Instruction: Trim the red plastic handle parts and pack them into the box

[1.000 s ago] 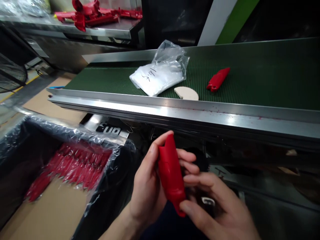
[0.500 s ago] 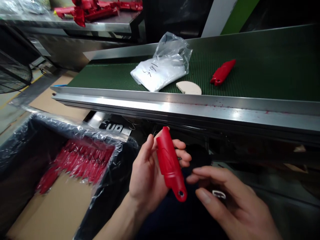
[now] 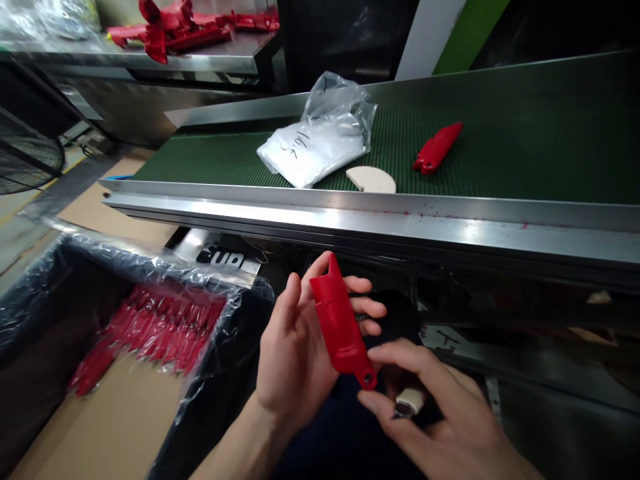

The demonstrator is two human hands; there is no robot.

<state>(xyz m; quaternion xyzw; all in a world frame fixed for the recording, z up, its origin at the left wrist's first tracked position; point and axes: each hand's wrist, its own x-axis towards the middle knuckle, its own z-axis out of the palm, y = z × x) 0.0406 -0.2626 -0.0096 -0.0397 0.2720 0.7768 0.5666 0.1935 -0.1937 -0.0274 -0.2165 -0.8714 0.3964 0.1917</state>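
Observation:
A red moulded plastic part [image 3: 341, 320], long and curved with a holed tab at its lower end, lies across my left hand [image 3: 295, 353]. That palm faces up, its thumb apart and its fingers behind the part, supporting it. My right hand [image 3: 435, 407] is at the lower end, thumb and forefinger on either side of the holed tab; whether both touch it I cannot tell. Tucked in the curled fingers of that hand is a small cream-handled tool [image 3: 411, 400] with a dark metal tip, mostly hidden by the hand.
Ahead runs a green conveyor belt [image 3: 500, 160] with a metal rim, bearing a plastic bag [image 3: 315, 147], a cream half-round piece [image 3: 373, 180] and another red part [image 3: 438, 148]. At left stands a plastic-lined bin [image 3: 205, 380] of wrapped red parts. More red pieces [image 3: 185, 30] lie on a metal table behind.
My right hand has moved left and closer to the red part's holed end. The part has turned slightly in my left hand. The tool in my right hand shows at a different angle.

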